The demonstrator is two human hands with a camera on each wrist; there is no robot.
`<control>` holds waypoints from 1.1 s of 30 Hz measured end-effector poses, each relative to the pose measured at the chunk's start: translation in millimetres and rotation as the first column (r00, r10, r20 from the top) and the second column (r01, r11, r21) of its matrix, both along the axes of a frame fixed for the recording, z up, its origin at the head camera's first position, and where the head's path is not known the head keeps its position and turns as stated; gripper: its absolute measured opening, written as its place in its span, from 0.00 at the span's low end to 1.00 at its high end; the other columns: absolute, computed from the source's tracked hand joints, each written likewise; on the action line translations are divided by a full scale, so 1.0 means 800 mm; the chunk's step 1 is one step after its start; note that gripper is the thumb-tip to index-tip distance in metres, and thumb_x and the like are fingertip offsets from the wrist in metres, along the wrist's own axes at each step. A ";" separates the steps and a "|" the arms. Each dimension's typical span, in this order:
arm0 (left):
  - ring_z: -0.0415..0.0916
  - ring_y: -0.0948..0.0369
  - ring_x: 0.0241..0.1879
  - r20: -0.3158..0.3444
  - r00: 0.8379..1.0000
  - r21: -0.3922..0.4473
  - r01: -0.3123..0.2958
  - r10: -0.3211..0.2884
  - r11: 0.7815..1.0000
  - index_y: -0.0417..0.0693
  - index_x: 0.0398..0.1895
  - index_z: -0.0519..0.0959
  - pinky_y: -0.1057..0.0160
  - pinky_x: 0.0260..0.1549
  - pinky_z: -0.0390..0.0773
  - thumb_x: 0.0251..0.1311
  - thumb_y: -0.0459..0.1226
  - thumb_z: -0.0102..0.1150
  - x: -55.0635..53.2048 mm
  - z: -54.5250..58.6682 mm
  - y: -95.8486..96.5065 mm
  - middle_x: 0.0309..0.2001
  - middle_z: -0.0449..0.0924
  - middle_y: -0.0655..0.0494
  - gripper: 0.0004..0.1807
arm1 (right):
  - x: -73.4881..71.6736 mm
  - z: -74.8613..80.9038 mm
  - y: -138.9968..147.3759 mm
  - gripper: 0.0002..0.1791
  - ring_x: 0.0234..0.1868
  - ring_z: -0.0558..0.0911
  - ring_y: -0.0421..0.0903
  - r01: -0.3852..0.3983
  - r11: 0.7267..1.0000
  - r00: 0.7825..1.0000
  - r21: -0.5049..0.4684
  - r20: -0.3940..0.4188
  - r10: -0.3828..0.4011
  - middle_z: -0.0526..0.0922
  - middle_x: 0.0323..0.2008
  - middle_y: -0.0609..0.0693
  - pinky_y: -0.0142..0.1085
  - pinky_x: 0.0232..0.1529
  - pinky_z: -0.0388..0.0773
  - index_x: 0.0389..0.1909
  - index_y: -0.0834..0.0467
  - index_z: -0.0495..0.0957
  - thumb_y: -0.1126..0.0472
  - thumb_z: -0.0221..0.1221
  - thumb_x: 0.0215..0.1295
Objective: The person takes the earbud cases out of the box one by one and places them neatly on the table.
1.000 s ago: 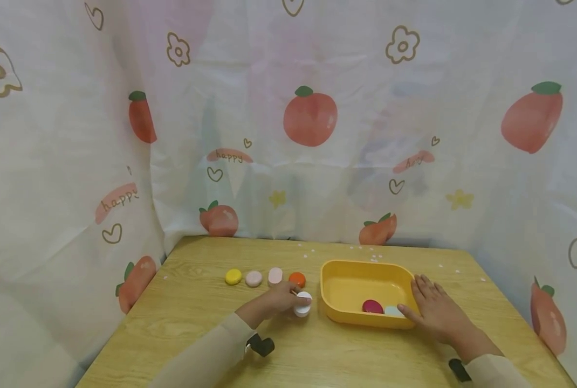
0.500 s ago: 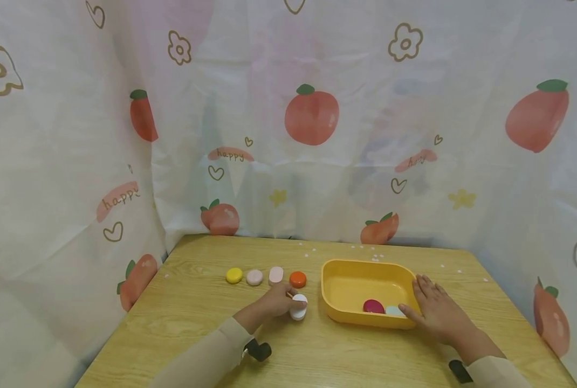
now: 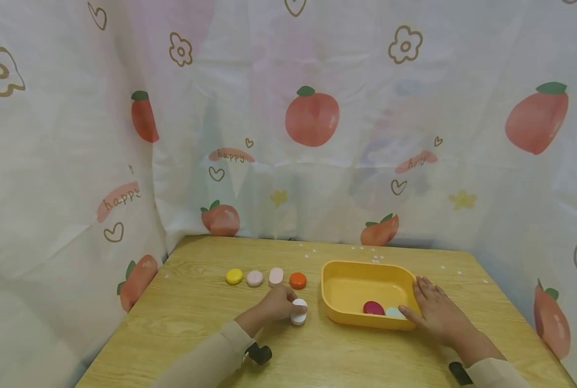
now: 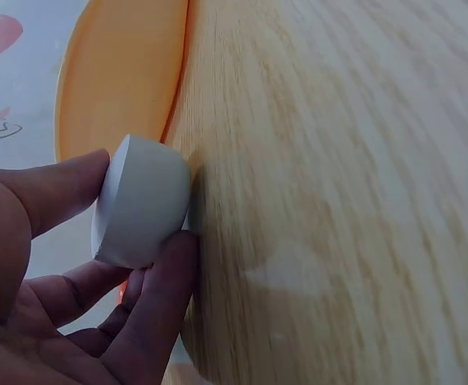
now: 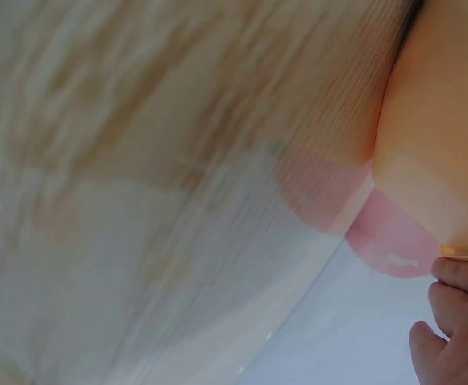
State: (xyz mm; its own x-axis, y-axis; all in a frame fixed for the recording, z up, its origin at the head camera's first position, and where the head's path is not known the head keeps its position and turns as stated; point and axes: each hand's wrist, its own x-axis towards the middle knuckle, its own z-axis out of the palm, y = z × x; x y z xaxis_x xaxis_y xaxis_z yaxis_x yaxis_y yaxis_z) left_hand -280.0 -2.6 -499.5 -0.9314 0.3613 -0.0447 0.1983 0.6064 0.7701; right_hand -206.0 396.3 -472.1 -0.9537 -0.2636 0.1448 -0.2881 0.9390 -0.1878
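Note:
My left hand pinches a white round piece between thumb and fingers, low over the wooden table. In the left wrist view, this white piece has one flat face and a rounded side that sits close to the tabletop. To its right stands a yellow tray with rounded corners. Inside lie a dark red round piece and a pale mint piece, partly hidden by the near wall. My right hand rests with straight fingers along the tray's right rim; its fingertips show in the right wrist view.
Behind my left hand, a row holds a yellow piece, a pale pink round one, a pink oblong one and an orange one. Small white specks dot the far tabletop. A fruit-printed curtain encloses the table's back and sides.
My left hand has shifted slightly left and nearer with the white piece, away from the orange piece and the tray. The right hand stays at the tray's rim.

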 end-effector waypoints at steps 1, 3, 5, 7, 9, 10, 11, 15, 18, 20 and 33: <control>0.71 0.60 0.29 -0.005 1.000 -0.004 -0.003 0.003 1.000 0.46 0.27 0.80 0.63 0.27 0.73 0.52 0.44 0.73 0.000 0.000 -0.001 0.26 0.76 0.58 0.14 | 0.000 0.000 0.000 0.50 0.70 0.48 0.71 0.000 1.000 1.000 -0.002 0.000 0.000 0.49 0.70 0.75 0.61 0.69 0.40 0.68 0.79 0.53 0.36 0.47 0.71; 0.71 0.60 0.29 -0.018 1.000 -0.010 -0.007 0.007 1.000 0.46 0.27 0.80 0.63 0.26 0.73 0.53 0.45 0.73 0.000 -0.002 -0.002 0.26 0.76 0.59 0.14 | 0.000 -0.001 -0.001 0.50 0.71 0.48 0.70 0.000 1.000 1.000 -0.001 0.000 0.000 0.49 0.70 0.75 0.61 0.69 0.39 0.68 0.79 0.52 0.36 0.47 0.71; 0.71 0.61 0.28 -0.028 1.000 -0.015 -0.010 0.009 1.000 0.47 0.26 0.80 0.64 0.25 0.72 0.53 0.46 0.72 0.001 -0.003 -0.004 0.26 0.76 0.60 0.14 | 0.000 -0.002 -0.001 0.50 0.71 0.48 0.70 0.002 1.000 1.000 -0.001 -0.001 -0.002 0.49 0.70 0.74 0.61 0.69 0.39 0.68 0.79 0.52 0.36 0.47 0.71; 0.71 0.62 0.26 -0.036 0.999 -0.023 -0.008 0.008 1.000 0.48 0.25 0.81 0.64 0.23 0.72 0.54 0.47 0.71 0.001 -0.005 -0.005 0.24 0.76 0.61 0.13 | -0.001 -0.003 0.000 0.50 0.71 0.48 0.70 0.001 1.000 1.000 0.001 -0.002 -0.001 0.49 0.70 0.74 0.61 0.69 0.40 0.68 0.79 0.52 0.36 0.47 0.71; 0.71 0.62 0.25 -0.041 0.999 -0.029 -0.003 0.002 1.000 0.49 0.25 0.82 0.65 0.23 0.72 0.55 0.47 0.70 0.001 -0.006 -0.005 0.23 0.77 0.61 0.13 | -0.002 -0.004 0.000 0.50 0.71 0.48 0.70 0.001 1.000 1.000 0.002 -0.004 -0.001 0.49 0.71 0.74 0.61 0.69 0.40 0.68 0.79 0.52 0.36 0.47 0.71; 0.71 0.62 0.25 -0.042 0.999 -0.032 0.000 -0.001 0.999 0.48 0.25 0.83 0.65 0.23 0.72 0.55 0.47 0.70 0.002 -0.006 -0.006 0.23 0.77 0.61 0.13 | -0.002 -0.005 0.001 0.50 0.71 0.48 0.70 0.002 1.000 1.000 0.002 -0.005 -0.002 0.49 0.71 0.74 0.61 0.69 0.41 0.68 0.79 0.52 0.36 0.47 0.71; 0.71 0.62 0.26 -0.044 0.999 -0.034 0.002 -0.003 0.999 0.47 0.26 0.83 0.64 0.23 0.72 0.55 0.47 0.70 0.002 -0.006 -0.006 0.23 0.77 0.61 0.13 | -0.002 -0.006 0.001 0.50 0.71 0.48 0.70 0.003 1.000 1.000 0.002 -0.006 -0.003 0.49 0.71 0.74 0.61 0.69 0.40 0.68 0.79 0.52 0.36 0.47 0.71; 0.71 0.62 0.25 -0.060 0.998 -0.042 0.007 -0.010 0.999 0.46 0.26 0.84 0.65 0.22 0.72 0.56 0.47 0.69 0.005 -0.005 -0.006 0.22 0.77 0.61 0.14 | -0.002 -0.008 0.003 0.50 0.71 0.48 0.70 0.005 1.000 1.000 0.001 -0.009 -0.005 0.49 0.71 0.74 0.61 0.69 0.40 0.68 0.79 0.52 0.36 0.47 0.71; 0.69 0.63 0.23 -0.078 0.997 -0.041 0.013 -0.017 0.999 0.47 0.22 0.83 0.66 0.20 0.70 0.57 0.47 0.69 0.006 -0.003 -0.007 0.19 0.75 0.62 0.14 | -0.003 -0.008 0.004 0.50 0.71 0.48 0.70 0.006 1.000 1.000 0.004 -0.013 -0.006 0.49 0.71 0.74 0.61 0.68 0.42 0.68 0.79 0.52 0.36 0.47 0.71; 0.67 0.64 0.21 -0.084 0.996 -0.039 0.018 -0.021 0.999 0.48 0.21 0.82 0.67 0.19 0.68 0.57 0.47 0.68 0.007 -0.003 -0.007 0.17 0.73 0.63 0.14 | -0.002 -0.009 0.004 0.50 0.71 0.48 0.70 0.005 1.000 1.000 0.005 -0.014 -0.005 0.50 0.71 0.74 0.62 0.68 0.43 0.68 0.79 0.52 0.36 0.47 0.71; 0.74 0.60 0.32 -0.050 0.998 -0.010 -0.033 0.033 0.999 0.43 0.40 0.81 0.60 0.31 0.77 0.60 0.47 0.65 -0.008 0.024 -0.007 0.35 0.79 0.55 0.17 | -0.001 -0.006 0.005 0.49 0.71 0.48 0.71 -0.008 1.000 1.000 0.000 -0.006 0.008 0.48 0.70 0.75 0.62 0.68 0.42 0.68 0.79 0.51 0.37 0.47 0.72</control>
